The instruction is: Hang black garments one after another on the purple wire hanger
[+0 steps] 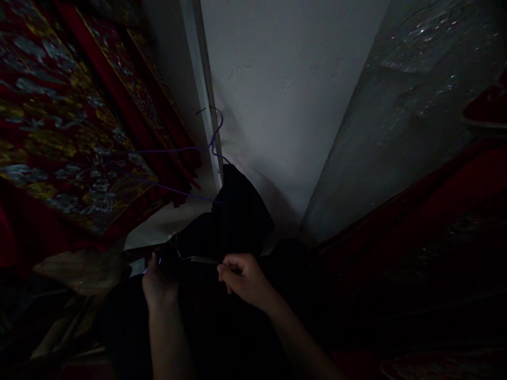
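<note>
In dim light, a black garment (241, 211) hangs from a purple wire hanger (170, 151) whose hook reaches over a pale upright strip. My left hand (160, 285) is closed at the garment's lower left, thumb up, its other fingers hidden in the dark. Small purple glints show beside that thumb; what makes them is unclear. Thumb and fingers of my right hand (245, 279) are pinched on the end of a thin pale strip (204, 260). From there the strip runs left across the black cloth to a looped, light-coloured string (174, 243) near my left hand.
Red cloth with gold and silver embroidery (59, 116) hangs on the left. Behind the hanger stands a light grey panel (285, 95). Shiny clear plastic sheeting (396, 116) covers the right side above more red fabric (467, 174). A pale bundle (83, 269) lies lower left.
</note>
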Demonstrator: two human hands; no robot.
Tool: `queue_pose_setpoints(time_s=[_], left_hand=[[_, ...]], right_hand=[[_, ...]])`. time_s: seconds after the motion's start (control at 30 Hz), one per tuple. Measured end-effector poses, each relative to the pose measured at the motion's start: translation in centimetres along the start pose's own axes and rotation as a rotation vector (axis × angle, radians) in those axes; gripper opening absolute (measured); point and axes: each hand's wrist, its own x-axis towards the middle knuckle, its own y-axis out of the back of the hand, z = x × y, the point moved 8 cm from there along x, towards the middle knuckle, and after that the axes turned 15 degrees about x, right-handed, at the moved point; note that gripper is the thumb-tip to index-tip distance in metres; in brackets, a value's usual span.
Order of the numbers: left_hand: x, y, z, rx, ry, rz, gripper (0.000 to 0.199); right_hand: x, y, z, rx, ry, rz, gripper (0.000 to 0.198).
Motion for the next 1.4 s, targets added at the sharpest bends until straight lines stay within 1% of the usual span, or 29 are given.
queue_pose_setpoints(time_s=[0.1, 0.17, 0.2, 0.23, 0.27, 0.33, 0.37, 0.4, 0.47, 0.5, 0.53, 0.57, 0.6, 0.67, 0.73, 0.77, 0.8, 0.87, 0.9, 0.93, 0.97, 1.03, 1.1, 1.13, 1.17, 1.2, 1.27, 1.33, 1.4], left_hand=[[-0.5, 0.0, 0.5, -0.212, 0.115, 0.060, 0.028], [-1.3, -0.6, 1.9, -0.338, 0.114, 0.060, 0.022], [-2.0, -1.2, 2.9, -0.384, 0.097, 0.039, 0.021], [-2.8, -1.9, 4.0, -0.396, 0.074, 0.009, 0.021], [-3.8, -2.8, 5.1, -0.364, 0.046, -0.037, 0.022], [-5.7, -4.7, 7.5, -0.235, -0.049, -0.176, 0.024], [-6.6, -5.5, 8.7, -0.175, -0.113, -0.237, 0.024], [-7.2, -6.1, 9.9, -0.129, -0.184, -0.279, 0.024], [-7.8, -6.3, 11.6, -0.070, -0.325, -0.300, 0.021], [-7.8, -6.3, 11.9, -0.046, -0.380, -0.295, 0.020], [-7.6, -6.3, 11.8, -0.025, -0.416, -0.295, 0.021], [-7.3, -6.4, 11.3, -0.014, -0.432, -0.313, 0.026], [-7.1, -6.8, 10.2, -0.018, -0.425, -0.357, 0.035], [-7.0, -8.0, 7.3, -0.046, -0.357, -0.513, 0.053], [-7.5, -9.3, 4.2, -0.024, -0.276, -0.685, 0.063], [-7.8, -9.8, 2.9, 0.025, -0.258, -0.748, 0.062], [-8.2, -10.1, 2.0, 0.087, -0.261, -0.815, 0.057], [-8.8, -10.4, 1.3, 0.217, -0.337, -0.943, 0.042], [-8.8, -10.2, 1.3, 0.281, -0.397, -0.986, 0.036], [-8.4, -9.9, 1.4, 0.351, -0.455, -1.003, 0.030], [-7.7, -9.4, 1.5, 0.426, -0.504, -0.991, 0.026], [-5.3, -8.1, 1.8, 0.583, -0.564, -0.896, 0.024], [-2.8, -6.8, 2.0, 0.714, -0.586, -0.788, 0.030], [-1.7, -6.2, 2.1, 0.764, -0.598, -0.735, 0.034], [-0.8, -5.8, 2.3, 0.808, -0.612, -0.691, 0.038], [-0.2, -5.5, 2.3, 0.849, -0.624, -0.669, 0.040], [0.5, -5.6, 1.8, 0.929, -0.640, -0.710, 0.037], [0.9, -5.7, 0.6, 1.008, -0.622, -0.782, 0.035], [1.8, -5.1, -0.7, 1.064, -0.562, -0.803, 0.035]], right_hand=[[0.1, 0.7, 1.4, -0.017, -0.003, 0.074, 0.030], [0.2, 0.9, 1.5, -0.057, 0.055, 0.137, 0.024], [0.2, 0.7, 1.4, -0.085, 0.097, 0.153, 0.016], [0.2, 0.4, 1.2, -0.111, 0.142, 0.151, 0.014], [0.3, -0.1, 0.9, -0.128, 0.187, 0.138, 0.025], [0.2, -0.9, 0.5, -0.104, 0.267, 0.112, 0.050], [0.2, -1.1, 0.3, -0.056, 0.287, 0.110, 0.056], [0.2, -1.1, 0.3, 0.008, 0.285, 0.113, 0.055], [0.2, -0.8, 0.4, 0.139, 0.246, 0.133, 0.036], [0.3, -0.5, 0.4, 0.186, 0.217, 0.143, 0.029], [0.3, -0.1, 0.3, 0.212, 0.183, 0.155, 0.026], [0.4, 0.3, 0.1, 0.217, 0.146, 0.161, 0.024], [0.6, 0.8, -0.1, 0.210, 0.110, 0.164, 0.022], [1.0, 1.7, -0.9, 0.171, 0.030, 0.132, 0.016], [1.6, 2.6, -2.4, 0.112, -0.009, 0.052, 0.013], [2.0, 3.0, -3.5, 0.075, -0.011, -0.005, 0.014], [2.4, 3.4, -4.6, 0.033, -0.009, -0.067, 0.016], [3.2, 4.2, -6.8, -0.060, -0.003, -0.190, 0.020], [3.7, 4.8, -8.0, -0.100, 0.016, -0.218, 0.022], [4.4, 5.6, -9.4, -0.133, 0.069, -0.209, 0.022], [5.2, 6.6, -10.8, -0.159, 0.151, -0.170, 0.021], [6.9, 8.5, -13.5, -0.187, 0.392, -0.013, 0.016], [8.5, 10.1, -14.7, -0.175, 0.611, 0.174, 0.022], [9.5, 10.6, -14.4, -0.153, 0.669, 0.258, 0.027], [10.7, 10.9, -13.5, -0.131, 0.673, 0.309, 0.029], [12.1, 10.9, -12.2, -0.118, 0.628, 0.312, 0.028], [14.7, 10.5, -9.5, -0.127, 0.518, 0.251, 0.025], [15.8, 10.5, -8.0, -0.166, 0.490, 0.188, 0.022], [15.6, 11.3, -7.9, -0.231, 0.527, 0.146, 0.019]])
